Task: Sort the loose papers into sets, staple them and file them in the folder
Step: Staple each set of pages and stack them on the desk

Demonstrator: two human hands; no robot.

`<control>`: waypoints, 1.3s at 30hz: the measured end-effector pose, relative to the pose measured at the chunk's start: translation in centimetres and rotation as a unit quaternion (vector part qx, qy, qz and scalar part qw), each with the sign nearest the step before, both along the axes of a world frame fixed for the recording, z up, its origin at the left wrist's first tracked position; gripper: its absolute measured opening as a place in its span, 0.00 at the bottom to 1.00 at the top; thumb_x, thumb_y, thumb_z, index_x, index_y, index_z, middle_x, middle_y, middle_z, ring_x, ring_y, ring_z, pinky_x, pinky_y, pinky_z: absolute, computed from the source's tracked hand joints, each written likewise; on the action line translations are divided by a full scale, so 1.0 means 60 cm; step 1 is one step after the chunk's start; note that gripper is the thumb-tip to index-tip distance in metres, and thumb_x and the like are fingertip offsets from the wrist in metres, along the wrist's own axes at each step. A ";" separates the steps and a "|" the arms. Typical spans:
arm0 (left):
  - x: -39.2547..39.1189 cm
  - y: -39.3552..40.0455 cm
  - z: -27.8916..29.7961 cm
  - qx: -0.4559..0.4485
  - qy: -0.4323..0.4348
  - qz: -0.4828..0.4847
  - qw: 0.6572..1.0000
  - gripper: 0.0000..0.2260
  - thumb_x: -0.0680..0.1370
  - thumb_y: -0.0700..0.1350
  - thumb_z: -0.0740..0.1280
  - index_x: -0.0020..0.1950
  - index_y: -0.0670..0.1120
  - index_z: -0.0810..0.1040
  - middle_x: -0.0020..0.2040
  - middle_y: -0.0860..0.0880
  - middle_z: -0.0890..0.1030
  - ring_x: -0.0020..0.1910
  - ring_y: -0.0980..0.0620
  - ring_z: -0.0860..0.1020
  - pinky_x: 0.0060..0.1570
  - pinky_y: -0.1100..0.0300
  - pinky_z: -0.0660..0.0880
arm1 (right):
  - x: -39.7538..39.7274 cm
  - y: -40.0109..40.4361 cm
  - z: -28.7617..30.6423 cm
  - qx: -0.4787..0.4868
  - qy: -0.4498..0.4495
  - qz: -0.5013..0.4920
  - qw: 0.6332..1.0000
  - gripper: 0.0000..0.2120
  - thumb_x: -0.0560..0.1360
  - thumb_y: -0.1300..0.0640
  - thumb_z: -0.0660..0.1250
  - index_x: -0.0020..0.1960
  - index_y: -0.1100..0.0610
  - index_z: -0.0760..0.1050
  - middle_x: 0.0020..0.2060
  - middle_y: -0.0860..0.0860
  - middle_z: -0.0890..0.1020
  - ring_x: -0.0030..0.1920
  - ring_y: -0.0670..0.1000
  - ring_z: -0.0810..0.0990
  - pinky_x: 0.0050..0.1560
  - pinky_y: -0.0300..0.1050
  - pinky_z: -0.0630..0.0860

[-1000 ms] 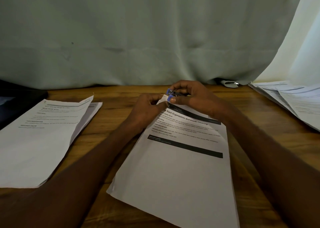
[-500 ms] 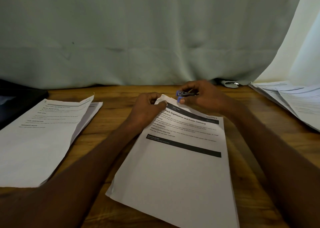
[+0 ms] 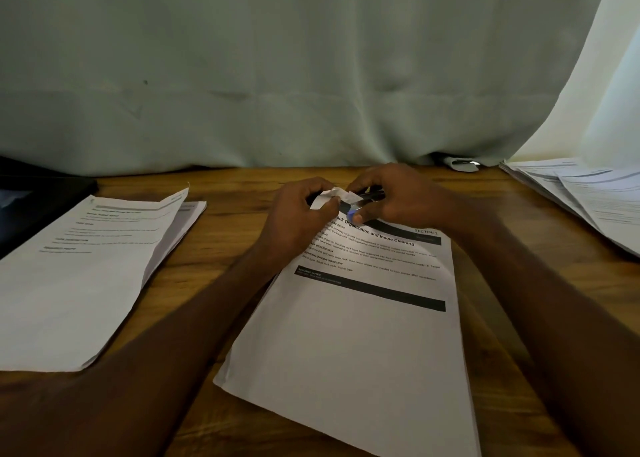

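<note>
Back over the corner it had left half a second ago, the small dark stapler with a blue tip (image 3: pixel 360 202) sits again on the top-left corner of the white printed set of papers (image 3: pixel 353 318) at the middle of the wooden table (image 3: pixel 235 214). A person's right hand (image 3: pixel 398 196) curls round the stapler; the left hand (image 3: pixel 304 210) pinches the lifted paper corner. This set looks mid-stapling. One white printed stack (image 3: pixel 79 276) lies apart at the left, seemingly sorted, and a fanned pile of white sheets (image 3: pixel 588 196) waits at the far right. What may be the dark folder (image 3: pixel 34 200) lies at the far left; nothing appears filed yet.
</note>
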State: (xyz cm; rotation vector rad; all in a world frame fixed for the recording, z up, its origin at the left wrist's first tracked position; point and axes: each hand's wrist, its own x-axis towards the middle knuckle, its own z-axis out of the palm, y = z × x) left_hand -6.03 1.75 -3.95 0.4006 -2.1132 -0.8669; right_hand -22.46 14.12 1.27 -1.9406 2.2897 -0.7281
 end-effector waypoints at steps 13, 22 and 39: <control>-0.002 0.002 0.002 0.037 0.044 0.001 0.998 0.05 0.79 0.40 0.73 0.55 0.44 0.84 0.48 0.49 0.87 0.44 0.53 0.85 0.44 0.55 0.83 | 0.026 -0.007 -0.001 -0.035 0.024 -0.023 0.999 0.20 0.75 0.51 0.76 0.65 0.54 0.80 0.60 0.50 0.83 0.54 0.46 0.78 0.50 0.39 0.73; 0.000 0.007 0.006 0.032 0.050 0.003 0.998 0.04 0.80 0.39 0.72 0.54 0.44 0.84 0.47 0.47 0.87 0.43 0.53 0.86 0.42 0.57 0.83 | 0.037 -0.004 0.002 -0.029 0.040 -0.033 0.998 0.16 0.76 0.50 0.75 0.62 0.53 0.82 0.56 0.49 0.84 0.54 0.49 0.81 0.55 0.50 0.79; -0.003 0.002 0.003 0.032 0.042 -0.006 0.999 0.04 0.81 0.40 0.71 0.54 0.44 0.83 0.47 0.50 0.86 0.44 0.55 0.85 0.41 0.64 0.80 | 0.051 -0.021 -0.010 -0.016 0.100 -0.084 0.991 0.13 0.78 0.51 0.71 0.62 0.52 0.82 0.49 0.51 0.86 0.45 0.50 0.81 0.43 0.44 0.74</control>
